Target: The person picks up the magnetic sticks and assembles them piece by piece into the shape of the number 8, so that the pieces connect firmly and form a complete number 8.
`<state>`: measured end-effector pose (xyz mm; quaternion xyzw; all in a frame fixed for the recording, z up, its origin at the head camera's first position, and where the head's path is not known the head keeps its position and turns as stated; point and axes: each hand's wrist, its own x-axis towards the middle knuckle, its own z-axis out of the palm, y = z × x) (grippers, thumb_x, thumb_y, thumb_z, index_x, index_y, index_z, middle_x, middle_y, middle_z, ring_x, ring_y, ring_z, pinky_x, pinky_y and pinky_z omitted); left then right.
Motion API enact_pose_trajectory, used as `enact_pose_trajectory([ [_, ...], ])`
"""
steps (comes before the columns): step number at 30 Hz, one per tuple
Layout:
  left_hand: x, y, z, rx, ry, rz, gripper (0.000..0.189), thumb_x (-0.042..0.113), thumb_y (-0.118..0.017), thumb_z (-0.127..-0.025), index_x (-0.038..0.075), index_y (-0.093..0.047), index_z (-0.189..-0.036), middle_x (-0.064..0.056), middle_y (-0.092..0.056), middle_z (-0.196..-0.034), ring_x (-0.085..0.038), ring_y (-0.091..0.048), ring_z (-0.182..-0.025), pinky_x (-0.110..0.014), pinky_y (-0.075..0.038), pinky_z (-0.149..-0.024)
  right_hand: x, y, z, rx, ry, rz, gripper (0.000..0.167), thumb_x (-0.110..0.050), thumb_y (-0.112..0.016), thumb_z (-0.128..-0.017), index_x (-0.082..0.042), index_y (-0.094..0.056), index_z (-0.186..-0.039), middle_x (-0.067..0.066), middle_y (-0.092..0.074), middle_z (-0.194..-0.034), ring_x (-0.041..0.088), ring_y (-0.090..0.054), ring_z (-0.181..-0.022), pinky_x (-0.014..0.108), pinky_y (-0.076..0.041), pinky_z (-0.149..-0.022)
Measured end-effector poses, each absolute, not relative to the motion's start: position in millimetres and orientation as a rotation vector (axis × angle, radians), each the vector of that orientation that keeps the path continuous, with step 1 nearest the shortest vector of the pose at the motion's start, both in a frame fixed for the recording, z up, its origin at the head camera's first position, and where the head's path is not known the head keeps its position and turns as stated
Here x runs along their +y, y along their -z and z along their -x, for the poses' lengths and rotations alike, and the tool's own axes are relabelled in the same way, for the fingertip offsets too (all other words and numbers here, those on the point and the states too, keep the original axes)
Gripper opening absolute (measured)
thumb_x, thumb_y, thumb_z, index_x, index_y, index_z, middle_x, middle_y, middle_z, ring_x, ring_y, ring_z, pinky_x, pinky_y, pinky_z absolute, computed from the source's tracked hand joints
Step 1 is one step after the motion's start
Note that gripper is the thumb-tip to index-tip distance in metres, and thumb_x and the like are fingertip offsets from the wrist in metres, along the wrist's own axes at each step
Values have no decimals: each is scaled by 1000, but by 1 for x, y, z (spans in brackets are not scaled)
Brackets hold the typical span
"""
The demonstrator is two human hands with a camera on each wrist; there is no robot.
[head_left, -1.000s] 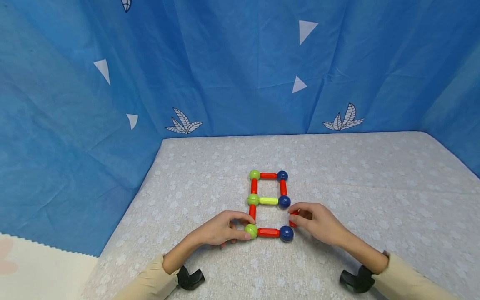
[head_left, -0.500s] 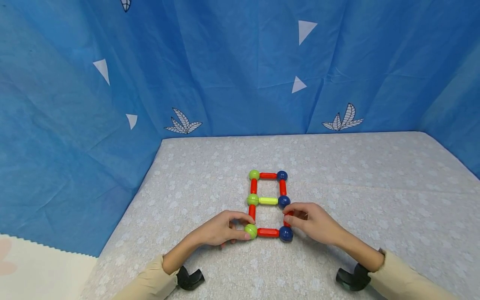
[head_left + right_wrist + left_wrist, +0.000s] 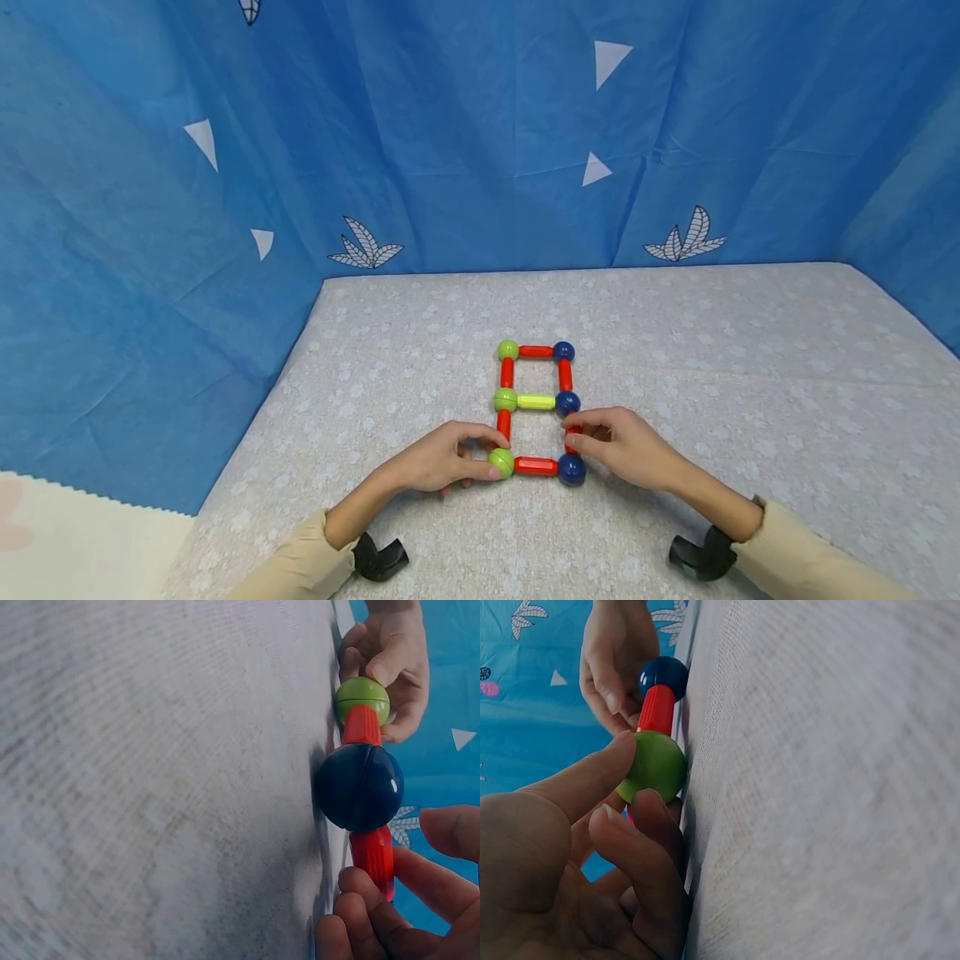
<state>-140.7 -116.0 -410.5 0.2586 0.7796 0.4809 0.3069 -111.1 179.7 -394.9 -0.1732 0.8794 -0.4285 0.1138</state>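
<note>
Magnetic rods and balls form a ladder-like frame of two joined squares lying flat. My left hand [image 3: 438, 458] pinches the green ball [image 3: 501, 462] at its near left corner; a small red patch shows below those fingers, too hidden to identify. My right hand [image 3: 633, 448] holds a red magnetic rod [image 3: 373, 859] on the right side, between the middle blue ball [image 3: 567, 403] and the near blue ball [image 3: 572, 469]. In the right wrist view this rod meets the near blue ball; my fingers cover its far end. A red rod [image 3: 536, 466] joins the two near balls.
The far square has a green ball [image 3: 508, 350], a blue ball [image 3: 564, 352] and red rods, with a yellow-green rod [image 3: 536, 402] as the shared bar. A pale patterned cloth [image 3: 712, 350] covers the table. Blue curtain [image 3: 480, 133] hangs behind and at the sides.
My right hand has moved left with the red rod, bringing it from beside the frame into line between the two blue balls. My left hand has stayed on the green ball.
</note>
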Motion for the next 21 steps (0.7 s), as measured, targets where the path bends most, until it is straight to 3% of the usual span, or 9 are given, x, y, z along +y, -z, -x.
enact_pose_trajectory([
  [21, -118, 411, 142, 2065, -1264, -681, 30, 20, -74, -91, 16, -68, -121, 0, -61, -102, -14, -52, -54, -26, -42, -38, 177, 397, 112, 2551, 1238, 560, 31, -26, -65, -97, -5, -70, -119, -6, -62, -85, 14, -55, -76, 28, -47, -65],
])
